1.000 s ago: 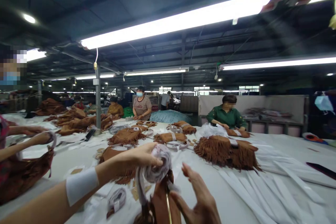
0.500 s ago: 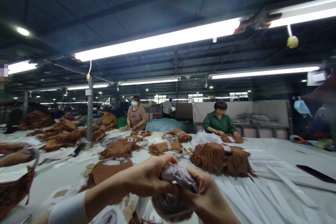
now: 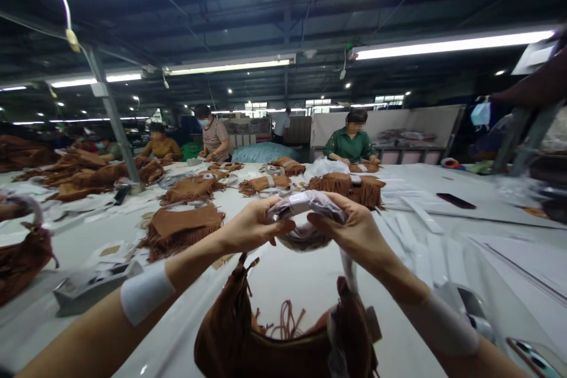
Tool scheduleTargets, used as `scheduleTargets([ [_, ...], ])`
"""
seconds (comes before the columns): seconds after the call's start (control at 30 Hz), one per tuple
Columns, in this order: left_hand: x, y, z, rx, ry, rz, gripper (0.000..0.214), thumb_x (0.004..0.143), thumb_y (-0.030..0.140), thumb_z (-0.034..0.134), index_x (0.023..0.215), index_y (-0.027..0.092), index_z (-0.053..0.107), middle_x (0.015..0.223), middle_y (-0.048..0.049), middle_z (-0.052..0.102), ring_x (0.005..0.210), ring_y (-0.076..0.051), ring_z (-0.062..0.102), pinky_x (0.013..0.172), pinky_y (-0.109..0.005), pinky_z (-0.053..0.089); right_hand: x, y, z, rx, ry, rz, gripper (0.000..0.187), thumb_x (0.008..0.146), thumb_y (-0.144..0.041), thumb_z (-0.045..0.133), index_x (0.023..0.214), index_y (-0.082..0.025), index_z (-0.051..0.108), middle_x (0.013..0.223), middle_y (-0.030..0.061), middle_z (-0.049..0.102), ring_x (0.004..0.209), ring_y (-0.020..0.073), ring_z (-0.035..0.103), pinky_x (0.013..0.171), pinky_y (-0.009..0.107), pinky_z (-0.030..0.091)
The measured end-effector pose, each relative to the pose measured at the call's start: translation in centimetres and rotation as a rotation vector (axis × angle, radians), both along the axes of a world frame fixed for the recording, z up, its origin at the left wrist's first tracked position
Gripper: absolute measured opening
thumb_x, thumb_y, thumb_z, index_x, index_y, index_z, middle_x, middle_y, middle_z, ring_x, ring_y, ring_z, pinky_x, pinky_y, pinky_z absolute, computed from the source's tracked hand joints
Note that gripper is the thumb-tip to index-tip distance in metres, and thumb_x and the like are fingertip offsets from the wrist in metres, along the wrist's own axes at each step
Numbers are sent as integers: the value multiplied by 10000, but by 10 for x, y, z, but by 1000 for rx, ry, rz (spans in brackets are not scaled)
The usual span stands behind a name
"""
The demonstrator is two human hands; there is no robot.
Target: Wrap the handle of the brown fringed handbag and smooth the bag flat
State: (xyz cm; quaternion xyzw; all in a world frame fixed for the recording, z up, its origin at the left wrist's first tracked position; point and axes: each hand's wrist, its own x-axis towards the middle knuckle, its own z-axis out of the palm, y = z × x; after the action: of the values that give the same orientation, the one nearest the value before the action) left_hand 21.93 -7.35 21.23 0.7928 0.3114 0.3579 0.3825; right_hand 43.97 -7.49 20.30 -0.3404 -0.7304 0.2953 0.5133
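Your left hand (image 3: 250,225) and right hand (image 3: 349,229): fingers (image 3: 277,225) closed on a pale wrapped bundle (image 3: 305,204), possibly strap, partly hidden by them. Held above the white counter (image 3: 283,283). Below, with bare counter between: fringed brown suede handbag (image 3: 225,336), cut off by the bottom edge.

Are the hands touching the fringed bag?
No: the left hand and right hand grip a wrapped strap bundle, held above the fringed bag.
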Motion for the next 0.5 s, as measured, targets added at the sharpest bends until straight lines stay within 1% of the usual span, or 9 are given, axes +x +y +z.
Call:
scheduleTargets([
  [0.07,0,0,-2,27,-4,37,421,783,557,629,906,163,542,796,7,481,644,-119,519,527,-221,491,14,-1,-19,-76,-30,49,684,723,-459,736,1300,-183,495,1085,78,659,950,229,625,812,332,523],
  [0.13,-3,2,-2,68,-3,67,411,801,542,612,940,162,548,807,2,496,636,-118,522,515,-214,491,33,-3,-49,-186,-120,89,850,703,-490,737,1407,-194,365,1186,121,623,1042,271,603,843,383,525],
  [0.17,-6,4,-2,94,1,85,399,819,526,594,973,162,549,816,-2,510,631,-118,524,510,-211,488,43,-5,-67,-252,-192,106,864,703,-511,724,1415,-185,357,1198,139,617,1068,292,591,857,410,522],
  [0.23,-12,10,-5,185,39,144,364,845,474,574,1038,167,548,847,-13,553,650,-127,539,542,-216,488,61,-10,-101,-371,-292,179,824,684,-560,708,1354,-153,453,1209,152,615,1077,320,585,917,463,492],
  [0.3,-18,15,-8,316,112,218,314,849,408,584,1060,177,556,886,-21,599,724,-150,566,641,-233,490,74,-18,-125,-469,-304,193,781,664,-578,714,1289,-147,533,1206,146,622,1097,343,575,968,490,456],
  [0.37,-22,19,-11,421,177,272,273,850,352,593,1064,185,565,911,-23,629,801,-169,581,732,-246,470,81,-26,-134,-519,-313,165,794,616,-550,768,1281,-172,552,1207,128,629,1118,357,564,1003,505,427],
  [0.43,-24,20,-12,476,180,323,248,868,329,573,1069,184,562,906,-23,639,808,-170,586,752,-247,451,83,-31,-133,-522,-339,153,869,544,-493,838,1309,-215,533,1240,110,617,1164,365,536,1039,515,394],
  [0.5,-25,18,-10,531,142,381,244,888,326,548,1083,180,552,923,-29,640,803,-166,588,750,-243,442,87,-33,-130,-503,-342,170,945,519,-468,863,1354,-242,483,1306,111,572,1225,361,493,1067,512,368],
])
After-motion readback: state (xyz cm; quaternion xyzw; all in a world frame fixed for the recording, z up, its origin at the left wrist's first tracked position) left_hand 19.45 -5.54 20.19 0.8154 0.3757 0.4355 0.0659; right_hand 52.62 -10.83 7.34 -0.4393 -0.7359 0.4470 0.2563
